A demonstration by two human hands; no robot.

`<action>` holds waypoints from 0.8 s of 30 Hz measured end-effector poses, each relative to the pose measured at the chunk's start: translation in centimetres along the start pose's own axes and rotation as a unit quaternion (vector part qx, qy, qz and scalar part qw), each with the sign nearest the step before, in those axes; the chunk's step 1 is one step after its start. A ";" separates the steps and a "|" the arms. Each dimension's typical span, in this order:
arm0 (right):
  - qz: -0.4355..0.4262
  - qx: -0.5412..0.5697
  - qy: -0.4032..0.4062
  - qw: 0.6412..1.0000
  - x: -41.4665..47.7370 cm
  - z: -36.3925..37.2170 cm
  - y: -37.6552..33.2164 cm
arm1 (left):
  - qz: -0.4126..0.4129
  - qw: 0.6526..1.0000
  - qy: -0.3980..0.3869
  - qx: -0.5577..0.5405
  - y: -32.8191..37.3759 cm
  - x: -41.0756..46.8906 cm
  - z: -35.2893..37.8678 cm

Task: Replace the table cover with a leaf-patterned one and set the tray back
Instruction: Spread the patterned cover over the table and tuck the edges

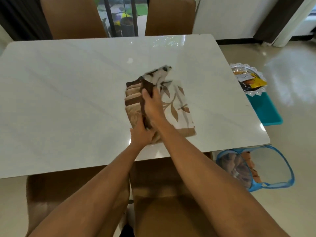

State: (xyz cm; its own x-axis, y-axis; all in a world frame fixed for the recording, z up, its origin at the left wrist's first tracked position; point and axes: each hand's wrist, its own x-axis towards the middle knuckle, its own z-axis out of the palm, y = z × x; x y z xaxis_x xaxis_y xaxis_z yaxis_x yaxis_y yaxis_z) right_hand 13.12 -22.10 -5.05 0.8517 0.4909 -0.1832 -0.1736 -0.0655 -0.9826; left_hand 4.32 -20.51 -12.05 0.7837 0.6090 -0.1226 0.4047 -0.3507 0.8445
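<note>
A folded leaf-patterned cover point(177, 106), white with brown leaves and brown bands, lies on the bare white table point(68, 100) right of centre. My right hand point(152, 105) grips a dark brown fold along its middle, and a blurred flap is lifted at the far end. My left hand point(142, 135) holds the near edge of the same cover. The tray point(256, 74), clear with a lacy white rim and snack packets in it, sits off the table on a teal stool point(266, 110) to the right.
Two brown chairs point(73, 17) stand at the far side and two more point(164, 185) at the near side under my arms. A blue mesh basket point(273, 168) with brown cloth inside sits on the glossy floor at the right.
</note>
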 end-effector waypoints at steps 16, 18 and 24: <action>-0.111 -0.489 -0.023 0.865 -4.5 5.4 12.0 | -0.293 0.882 0.325 -0.176 -10.0 -2.9 -16.2; -0.128 -0.523 -0.023 0.842 -4.7 3.5 13.0 | -0.206 0.932 0.288 -0.074 -10.0 -2.7 -16.4; -0.174 -0.571 -0.021 0.802 -0.9 2.4 11.2 | -0.017 0.947 0.050 0.316 -11.6 -0.1 -15.3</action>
State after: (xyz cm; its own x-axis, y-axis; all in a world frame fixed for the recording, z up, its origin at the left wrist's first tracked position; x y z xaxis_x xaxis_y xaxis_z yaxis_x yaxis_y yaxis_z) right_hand 9.24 -21.13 -15.78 0.7286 0.6795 0.0862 0.6580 -0.6594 -0.3637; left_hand -7.70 -5.59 -13.88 0.7295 0.6808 -0.0663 0.6545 -0.6666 0.3567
